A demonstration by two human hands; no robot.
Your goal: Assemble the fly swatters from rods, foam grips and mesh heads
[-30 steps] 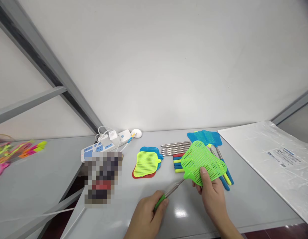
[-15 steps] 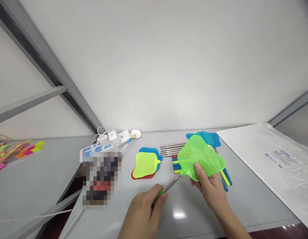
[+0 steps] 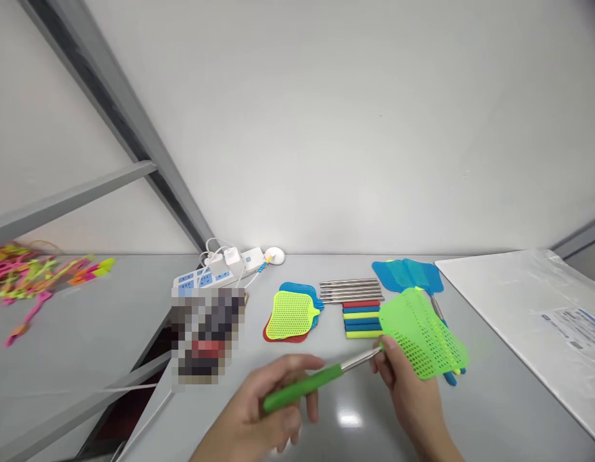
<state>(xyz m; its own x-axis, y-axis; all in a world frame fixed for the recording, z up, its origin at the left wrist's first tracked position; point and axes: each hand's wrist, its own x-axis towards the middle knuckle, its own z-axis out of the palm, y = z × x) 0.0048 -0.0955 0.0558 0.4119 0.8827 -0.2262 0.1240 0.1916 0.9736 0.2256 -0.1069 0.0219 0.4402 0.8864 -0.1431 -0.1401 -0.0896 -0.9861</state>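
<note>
- Head view: your left hand [image 3: 258, 404] holds the green foam grip [image 3: 301, 388] of a green fly swatter [image 3: 359, 362]. The grip lies across your curled fingers, but motion blur hides how firm the hold is.
- Your right hand [image 3: 407, 391] pinches the swatter at the neck of its mesh head [image 3: 425, 337], between thumb and fingers.
- The swatter lies crosswise between your hands, held in front of the sorted parts on the grey table [image 3: 239, 346].
- Keep the steel shaft [image 3: 362, 360] straight between your hands, since force at an angle could bend it where it meets the plastic.
- Keep your pinch at the neck, where the plastic looks stiffer than the thin mesh.
- Mind your right side: the mesh head sits close to the blue fly swatters [image 3: 407, 274] and the stacked foam grips [image 3: 362, 319].
- Other parts lie nearby: a stack of yellow, blue and red swatter heads [image 3: 290, 317] and a row of steel rods [image 3: 350, 290].
- Farther off are a power strip [image 3: 205, 279] and a plastic-covered white board [image 3: 513, 308].
- A pixelated patch [image 3: 208, 333] hides part of the view.
</note>
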